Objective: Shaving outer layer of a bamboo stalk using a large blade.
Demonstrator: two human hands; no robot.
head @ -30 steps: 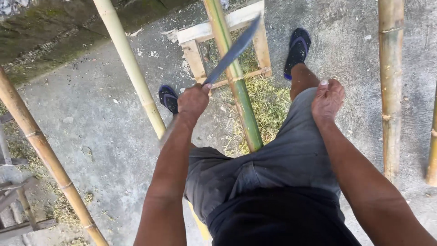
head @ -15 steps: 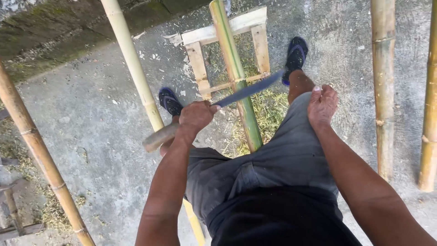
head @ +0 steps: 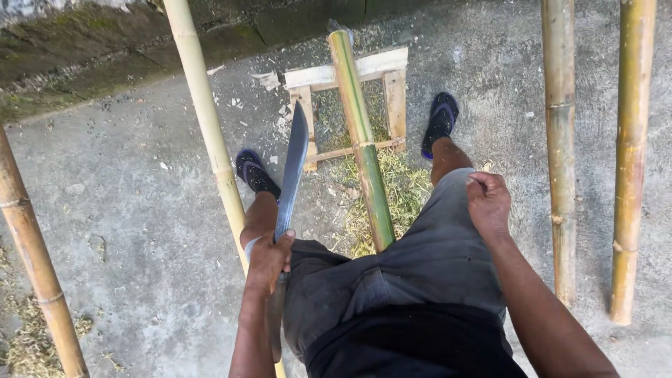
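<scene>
Swung up since half a second ago: long knife (head: 292, 164), then lying crosswise over the green bamboo pole (head: 364, 143), now pointing forward and away, blade clear of the stalk.

Far left, 1 tan bamboo pole (head: 31, 259), slanting, untouched. Next, a pale yellow bamboo pole (head: 203, 112), running past the left foot in its blue sandal (head: 255, 171). Left hand (head: 269, 259) clenched round the knife handle, low beside the left thigh.

Centre: green bamboo pole gripped between the legs, far end propped on a small wooden frame (head: 350, 77). Green shavings (head: 402, 192) heaped beneath, so some scraping or trimming seems done; skin along the visible length mostly green, so much looks left. Exact extent of the stripping hard to tell.

Right hand (head: 488, 204) closed in a loose fist, resting on the right knee, pinching the grey shorts or simply pressing; cannot tell which. Far right, 2 more tan bamboo poles (head: 560, 140), well apart from the work.
</scene>
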